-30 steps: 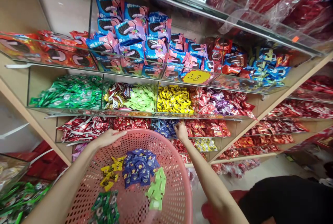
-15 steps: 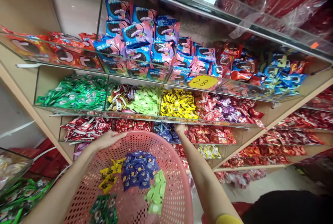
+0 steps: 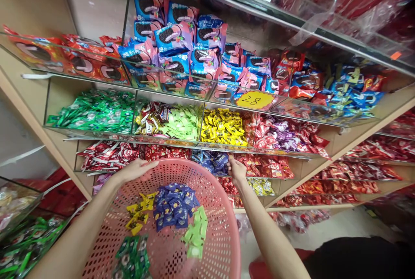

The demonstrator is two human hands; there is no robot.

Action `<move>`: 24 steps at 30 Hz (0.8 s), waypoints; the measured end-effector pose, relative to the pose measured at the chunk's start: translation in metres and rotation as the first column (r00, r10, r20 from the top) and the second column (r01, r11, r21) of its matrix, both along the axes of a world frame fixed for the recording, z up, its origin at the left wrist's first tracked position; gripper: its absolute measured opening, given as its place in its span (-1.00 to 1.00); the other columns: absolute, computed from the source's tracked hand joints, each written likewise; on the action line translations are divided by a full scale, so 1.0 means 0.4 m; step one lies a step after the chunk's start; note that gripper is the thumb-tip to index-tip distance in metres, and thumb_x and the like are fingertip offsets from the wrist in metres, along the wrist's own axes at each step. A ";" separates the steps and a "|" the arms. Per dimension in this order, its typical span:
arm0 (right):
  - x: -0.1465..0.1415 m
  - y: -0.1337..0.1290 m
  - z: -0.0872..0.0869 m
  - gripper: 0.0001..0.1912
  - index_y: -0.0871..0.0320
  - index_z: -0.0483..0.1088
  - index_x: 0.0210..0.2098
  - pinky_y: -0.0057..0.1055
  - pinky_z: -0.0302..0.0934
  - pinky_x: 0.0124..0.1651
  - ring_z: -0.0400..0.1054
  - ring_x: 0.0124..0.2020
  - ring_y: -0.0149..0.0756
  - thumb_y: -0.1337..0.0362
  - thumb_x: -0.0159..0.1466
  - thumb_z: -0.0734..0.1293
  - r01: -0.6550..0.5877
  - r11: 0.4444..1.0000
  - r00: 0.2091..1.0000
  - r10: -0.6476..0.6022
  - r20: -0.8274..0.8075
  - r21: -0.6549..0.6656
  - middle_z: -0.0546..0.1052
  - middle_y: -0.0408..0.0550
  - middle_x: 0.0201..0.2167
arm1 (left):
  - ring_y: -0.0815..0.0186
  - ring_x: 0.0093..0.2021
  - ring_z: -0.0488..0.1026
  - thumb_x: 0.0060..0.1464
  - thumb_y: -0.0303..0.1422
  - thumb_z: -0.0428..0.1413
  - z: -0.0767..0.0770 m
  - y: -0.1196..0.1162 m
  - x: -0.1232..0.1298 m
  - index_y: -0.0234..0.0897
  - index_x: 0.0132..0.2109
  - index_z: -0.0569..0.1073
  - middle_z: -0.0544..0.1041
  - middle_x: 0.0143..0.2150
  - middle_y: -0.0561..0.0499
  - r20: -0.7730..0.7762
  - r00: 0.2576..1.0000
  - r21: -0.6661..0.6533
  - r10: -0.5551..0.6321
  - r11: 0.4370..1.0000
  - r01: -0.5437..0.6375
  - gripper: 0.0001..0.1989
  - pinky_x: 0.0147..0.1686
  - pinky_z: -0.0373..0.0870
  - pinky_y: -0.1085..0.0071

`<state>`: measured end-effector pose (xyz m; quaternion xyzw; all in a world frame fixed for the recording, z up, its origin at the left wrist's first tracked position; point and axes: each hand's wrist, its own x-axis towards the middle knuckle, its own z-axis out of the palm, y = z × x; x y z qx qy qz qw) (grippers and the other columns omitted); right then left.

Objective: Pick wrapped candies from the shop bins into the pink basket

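Note:
My left hand (image 3: 138,170) grips the far left rim of a pink perforated plastic basket (image 3: 223,210), thumb along the rim. Inside the basket lie separate groups of wrapped candies: purple-blue ones (image 3: 175,205), yellow ones (image 3: 141,212), light green ones (image 3: 196,232) and dark green ones (image 3: 132,256). Beyond the basket's right rim, my right hand (image 3: 237,170) is at the front of a lower shelf compartment with blue-wrapped candies (image 3: 209,161). Its fingers are curled closed, with blue wrappers at the fingertips; the palm side is partly hidden.
Above the hands runs a shelf with clear dividers, holding green candies (image 3: 97,112) and yellow candies (image 3: 223,128). Higher up are blue-and-pink cookie packs (image 3: 173,39) and a yellow price tag (image 3: 254,99). A dark shape (image 3: 359,257) fills the lower right.
My right hand has drawn back from under the shelf edge, and its curled fingers now show beside the blue candies. My left hand stays on the basket rim; the view shifts slightly.

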<state>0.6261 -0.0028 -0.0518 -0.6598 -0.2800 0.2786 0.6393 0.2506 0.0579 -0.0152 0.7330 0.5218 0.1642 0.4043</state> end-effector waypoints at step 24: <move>-0.257 -0.371 0.106 -0.85 0.11 0.38 -0.30 -0.38 0.32 -0.25 0.40 -0.37 -0.34 0.22 0.13 0.31 -0.438 0.872 0.897 0.409 0.166 0.218 0.49 -0.09 -0.41 | 0.39 -0.59 0.15 -0.16 0.12 -0.05 -0.010 -0.007 0.068 -0.30 -0.61 0.23 0.20 -0.66 0.11 -0.017 0.997 0.055 -0.077 0.995 0.078 -0.48 -0.53 0.03 0.50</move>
